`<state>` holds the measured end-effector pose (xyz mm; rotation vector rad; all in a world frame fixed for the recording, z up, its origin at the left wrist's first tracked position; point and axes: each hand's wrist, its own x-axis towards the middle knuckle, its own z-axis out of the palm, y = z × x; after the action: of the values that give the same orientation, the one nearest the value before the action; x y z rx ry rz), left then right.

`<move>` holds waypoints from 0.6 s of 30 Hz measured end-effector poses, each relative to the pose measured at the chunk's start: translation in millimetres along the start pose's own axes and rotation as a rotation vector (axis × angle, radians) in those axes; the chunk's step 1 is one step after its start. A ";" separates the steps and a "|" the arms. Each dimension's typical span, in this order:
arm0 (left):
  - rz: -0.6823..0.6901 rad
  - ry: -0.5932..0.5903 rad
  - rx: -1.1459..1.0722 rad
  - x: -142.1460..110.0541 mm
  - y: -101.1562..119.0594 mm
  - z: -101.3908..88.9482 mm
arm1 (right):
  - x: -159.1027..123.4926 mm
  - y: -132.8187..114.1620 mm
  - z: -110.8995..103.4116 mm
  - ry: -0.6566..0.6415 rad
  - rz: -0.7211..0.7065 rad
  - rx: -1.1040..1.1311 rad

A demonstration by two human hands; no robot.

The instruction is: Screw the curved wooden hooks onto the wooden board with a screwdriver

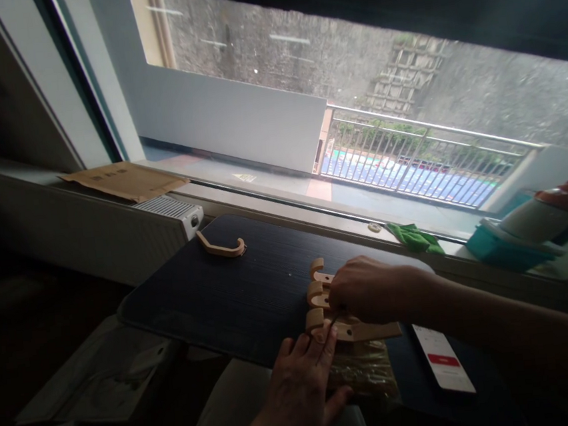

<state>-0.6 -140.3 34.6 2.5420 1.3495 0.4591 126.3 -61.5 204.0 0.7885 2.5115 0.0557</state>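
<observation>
Several pale wooden hooks (316,295) with curled ends and dark screw holes lie side by side on a parcel wrapped in shiny brown tape (364,369). My left hand (302,378) lies over the parcel's near left side, fingers stretched out against the nearest hook and thumb apart on the tape. Over the hooks, my right hand (366,292) is closed, its fingertips pointing down. A thin dark cord-like piece (335,318) runs from under its fingers towards my left fingers. What else the right hand grips is hidden. One separate wooden hook (222,249) lies at the far left.
The dark tabletop (250,283) stands against the window sill. A phone (443,358) with a lit screen lies right of the parcel. On the sill are a green cloth (414,237) and a teal container (508,245). A brown envelope (127,180) rests on the radiator (130,238).
</observation>
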 end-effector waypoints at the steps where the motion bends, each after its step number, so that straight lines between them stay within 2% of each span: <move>1: 0.001 0.005 0.004 -0.4 -0.2 0.8 | -0.3 2.1 0.1 -0.017 0.008 0.021; 6: 0.010 0.037 0.023 -2.2 -1.8 5.9 | -3.2 1.2 0.1 -0.079 0.101 0.140; 9: 0.022 0.050 0.025 -2.1 -2.2 5.6 | 0.8 -7.1 0.4 -0.042 0.131 0.072; 15: 0.005 0.052 0.010 -1.8 -1.7 2.8 | 12.6 -21.0 -1.6 -0.048 0.064 -0.106; 18: 0.016 0.071 0.014 -2.2 -2.8 5.6 | 11.8 -17.8 2.3 -0.012 0.070 -0.065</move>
<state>-1.8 -140.9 28.1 2.5723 1.3624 0.5499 109.7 -70.2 193.4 0.8471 2.4571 0.1552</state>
